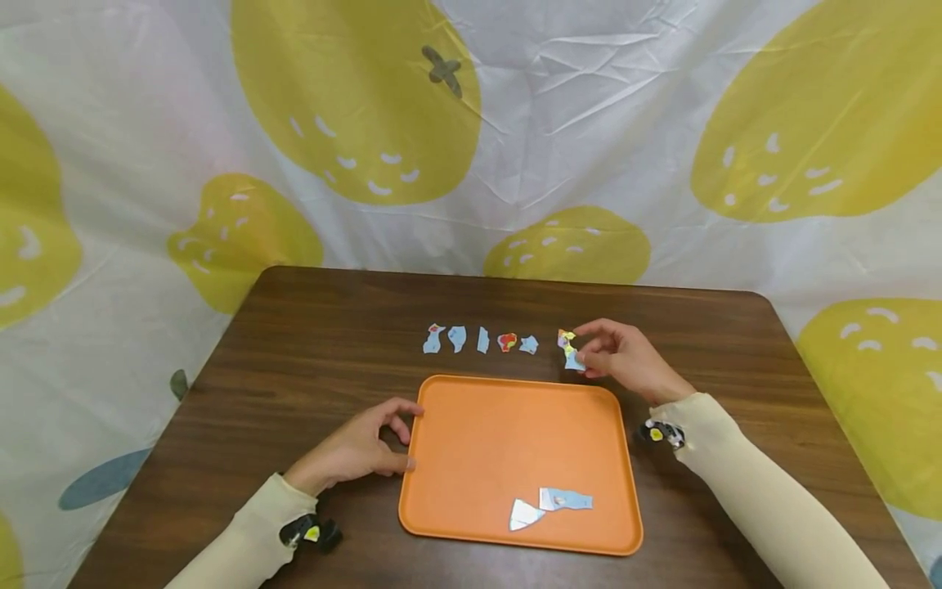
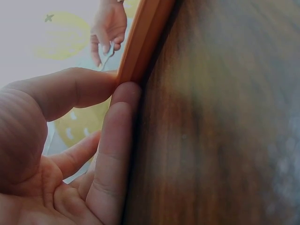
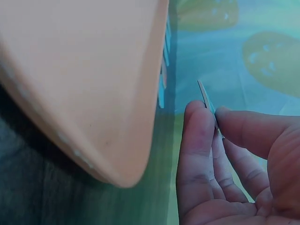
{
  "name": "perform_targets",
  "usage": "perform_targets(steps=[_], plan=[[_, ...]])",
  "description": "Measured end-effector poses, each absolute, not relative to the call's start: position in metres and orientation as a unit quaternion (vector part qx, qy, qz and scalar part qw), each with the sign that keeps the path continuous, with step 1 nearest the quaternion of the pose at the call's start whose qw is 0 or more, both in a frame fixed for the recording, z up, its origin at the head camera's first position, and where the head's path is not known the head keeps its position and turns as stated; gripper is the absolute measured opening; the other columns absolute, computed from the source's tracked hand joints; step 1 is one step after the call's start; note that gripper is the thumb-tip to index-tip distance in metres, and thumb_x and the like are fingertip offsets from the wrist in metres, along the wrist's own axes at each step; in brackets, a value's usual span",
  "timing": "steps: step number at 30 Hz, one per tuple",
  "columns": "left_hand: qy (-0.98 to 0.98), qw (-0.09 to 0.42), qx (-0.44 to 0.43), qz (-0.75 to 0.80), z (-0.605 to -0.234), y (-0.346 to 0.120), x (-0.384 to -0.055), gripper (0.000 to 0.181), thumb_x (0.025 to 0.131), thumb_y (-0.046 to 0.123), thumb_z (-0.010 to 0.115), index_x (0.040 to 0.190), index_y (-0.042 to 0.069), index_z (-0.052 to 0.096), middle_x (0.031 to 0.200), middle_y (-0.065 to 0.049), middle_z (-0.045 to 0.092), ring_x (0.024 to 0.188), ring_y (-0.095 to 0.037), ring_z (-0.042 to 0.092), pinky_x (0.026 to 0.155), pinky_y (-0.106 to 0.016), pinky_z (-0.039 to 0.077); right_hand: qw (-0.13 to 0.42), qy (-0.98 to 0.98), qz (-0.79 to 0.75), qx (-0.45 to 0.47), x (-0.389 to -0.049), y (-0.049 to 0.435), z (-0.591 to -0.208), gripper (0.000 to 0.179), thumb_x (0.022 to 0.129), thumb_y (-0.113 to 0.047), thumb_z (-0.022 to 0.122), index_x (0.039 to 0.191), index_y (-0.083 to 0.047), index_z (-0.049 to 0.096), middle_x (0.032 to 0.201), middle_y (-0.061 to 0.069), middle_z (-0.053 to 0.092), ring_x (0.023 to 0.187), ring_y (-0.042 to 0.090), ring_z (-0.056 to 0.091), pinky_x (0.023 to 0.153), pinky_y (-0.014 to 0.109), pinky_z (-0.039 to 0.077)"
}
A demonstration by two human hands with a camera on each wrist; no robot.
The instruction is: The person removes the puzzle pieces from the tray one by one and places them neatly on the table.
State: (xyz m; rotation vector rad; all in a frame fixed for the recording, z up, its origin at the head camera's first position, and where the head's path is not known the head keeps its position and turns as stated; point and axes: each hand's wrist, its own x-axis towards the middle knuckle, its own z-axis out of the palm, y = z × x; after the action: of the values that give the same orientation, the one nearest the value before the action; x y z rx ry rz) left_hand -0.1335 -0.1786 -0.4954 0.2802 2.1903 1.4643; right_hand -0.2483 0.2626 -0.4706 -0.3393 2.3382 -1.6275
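Between the thumb and fingers of my right hand [image 1: 624,357] is a thin, irregular puzzle piece [image 1: 571,357], coloured yellow, orange and light blue. It is above the table, beyond the tray's far right corner. The right wrist view shows this piece [image 3: 206,98] edge-on, pinched at the fingertips. My left hand [image 1: 361,442] touches the left rim of the orange tray [image 1: 478,442], its index finger and thumb apart along the edge. Up close, the left thumb and fingers [image 2: 112,140] meet the tray rim [image 2: 140,47]. Two pale pieces, a wedge [image 1: 526,514] and a strip [image 1: 566,499], lie inside the tray.
Several puzzle pieces lie in a row beyond the tray, among them a light-blue one [image 1: 457,338], a narrow one [image 1: 482,340] and a red one [image 1: 507,342]. Behind the dark wooden table [image 1: 331,327] hangs a fruit-patterned cloth [image 1: 559,106].
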Motion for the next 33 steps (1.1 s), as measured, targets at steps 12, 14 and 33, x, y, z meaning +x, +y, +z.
perform_targets(steps=[12,14,33], plan=[[0.808,0.239,0.107,0.528,-0.497,-0.176,-0.134,0.071,0.080,0.009,0.091,0.142,0.018,0.058,0.107,-0.014,0.060,0.069,-0.020,0.064,0.062,-0.036,0.060,0.142,0.811,-0.561,-0.092,-0.273,0.259,-0.481,0.046,0.098,0.001,0.070,0.141,0.004,0.055,0.103,0.021,0.074,0.083,0.023,0.076,0.080,0.036,0.065],[0.807,0.239,0.107,0.529,-0.497,-0.176,-0.134,0.071,0.080,0.008,0.091,0.142,0.017,0.058,0.106,-0.014,0.060,0.069,-0.020,0.065,0.062,-0.036,0.060,0.149,0.814,-0.553,-0.095,-0.276,0.258,-0.481,0.046,0.098,0.000,0.070,0.141,0.004,0.056,0.102,0.021,0.073,0.083,0.023,0.076,0.080,0.036,0.065],[0.800,0.244,0.095,0.539,-0.495,-0.178,-0.133,0.071,0.079,0.008,0.091,0.142,0.017,0.058,0.107,-0.015,0.059,0.071,-0.021,0.068,0.063,-0.036,0.060,0.212,0.804,-0.547,-0.100,-0.296,0.251,-0.482,0.056,0.095,0.007,0.069,0.147,0.008,0.049,0.105,0.019,0.067,0.091,0.019,0.074,0.089,0.039,0.064]])
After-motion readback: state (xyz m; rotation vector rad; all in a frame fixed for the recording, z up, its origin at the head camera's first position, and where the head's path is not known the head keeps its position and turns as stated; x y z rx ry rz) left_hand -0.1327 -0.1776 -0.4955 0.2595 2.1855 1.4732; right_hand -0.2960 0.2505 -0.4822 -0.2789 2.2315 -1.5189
